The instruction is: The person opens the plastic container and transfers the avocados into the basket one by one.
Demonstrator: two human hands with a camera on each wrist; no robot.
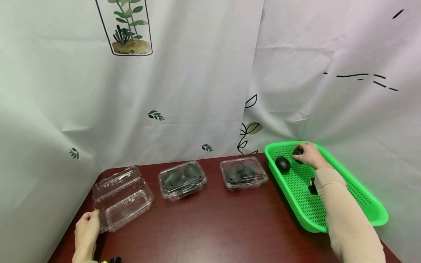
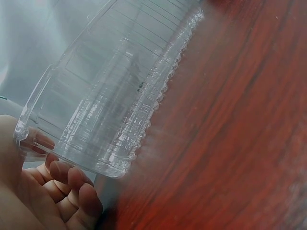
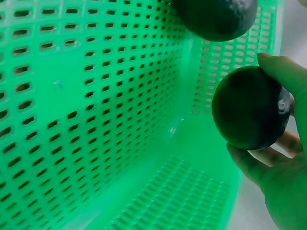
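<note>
My left hand pinches the near left corner of a clear plastic clamshell box. The box lies open on the table, its lid folded back; in the left wrist view its ribbed wall shows nothing inside. Over at the right, my right hand holds a dark, roundish avocado between thumb and fingers, at the far end of a green plastic basket. Another dark avocado lies in the basket, left of that hand.
Two closed clamshells, one left of centre and one right of centre, stand at the table's back with dark avocados inside. A printed white cloth hangs behind the reddish-brown table. A small black object shows at the bottom edge.
</note>
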